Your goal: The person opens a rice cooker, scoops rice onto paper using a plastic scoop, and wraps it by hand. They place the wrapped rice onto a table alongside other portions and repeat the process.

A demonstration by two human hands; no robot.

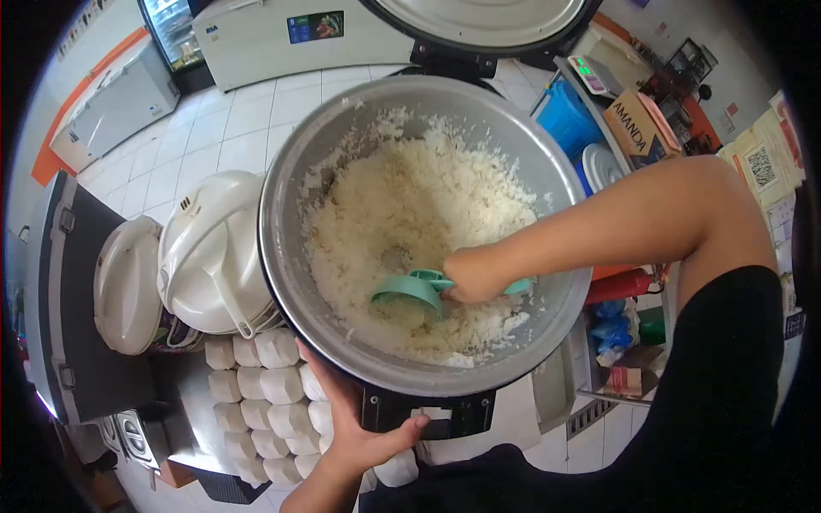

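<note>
A large rice cooker pot (286,184) full of cooked white rice (410,184) stands in front of me. My right hand (475,274) is closed around the handle of a green plastic scoop (409,289), whose head is pressed into the rice, left of the hand. Below the rim, my left hand (368,436) grips the cooker's near side, beside the black front latch (428,415). Its thumb lies across the latch area, and the other fingers are partly hidden by the cooker body. The cooker's lid (487,13) stands raised at the back.
White lidded rice cookers (214,248) stand close on the left. Several pale wrapped packs (269,393) lie in rows at lower left. On the right, a shelf holds a blue bin (569,115), a cardboard box (633,124) and a scale (590,73). White freezers (248,47) line the back.
</note>
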